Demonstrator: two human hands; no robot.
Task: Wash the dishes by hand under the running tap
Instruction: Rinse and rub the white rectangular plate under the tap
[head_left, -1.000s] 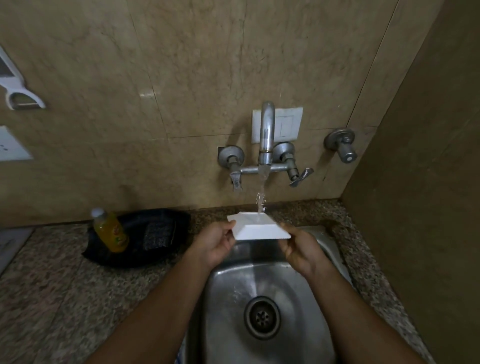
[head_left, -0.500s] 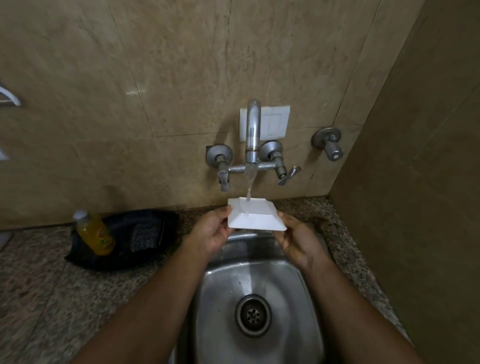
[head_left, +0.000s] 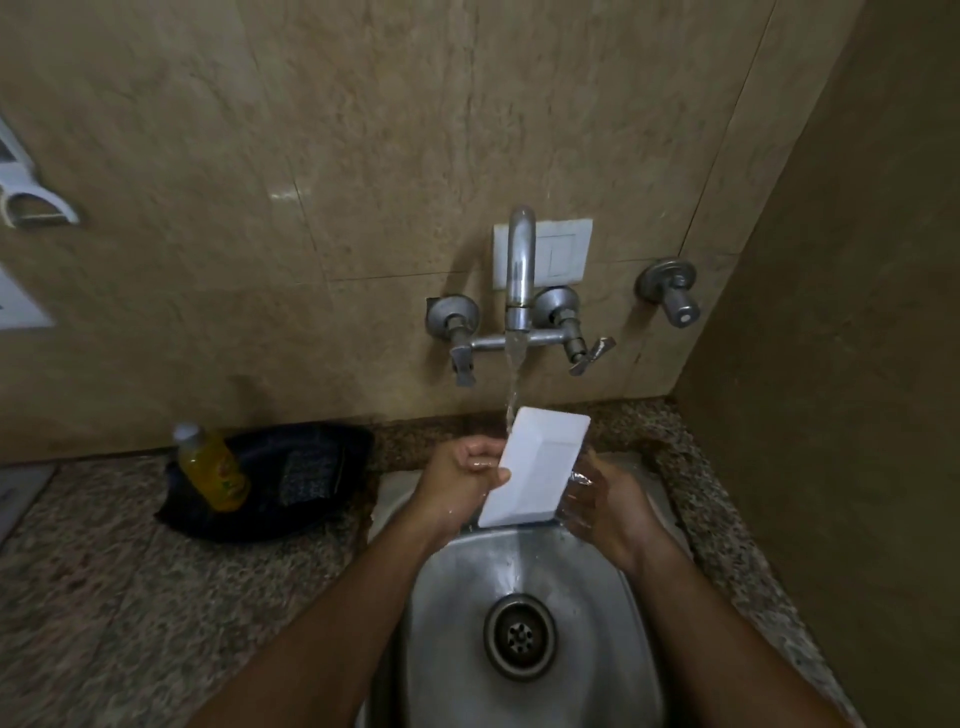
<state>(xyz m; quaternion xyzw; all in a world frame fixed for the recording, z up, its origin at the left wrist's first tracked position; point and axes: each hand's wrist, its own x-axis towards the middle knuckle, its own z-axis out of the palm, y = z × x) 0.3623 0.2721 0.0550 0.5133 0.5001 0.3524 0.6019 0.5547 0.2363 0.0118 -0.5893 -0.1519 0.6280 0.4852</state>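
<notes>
A white square dish is held over the steel sink, tilted steeply with its underside facing me. Water from the wall tap strikes its upper left edge. My left hand grips the dish's left rim with curled fingers. My right hand holds the right rim, water running over its fingers. The inside of the dish is hidden.
A yellow bottle lies on a black tray on the granite counter left of the sink. A side wall stands close on the right. A spare valve juts from the back wall. The drain sits mid-basin.
The dish went from nearly level under the stream to steeply tilted, its underside turned toward me. Both hands shifted with it and water now spills off its right side.
</notes>
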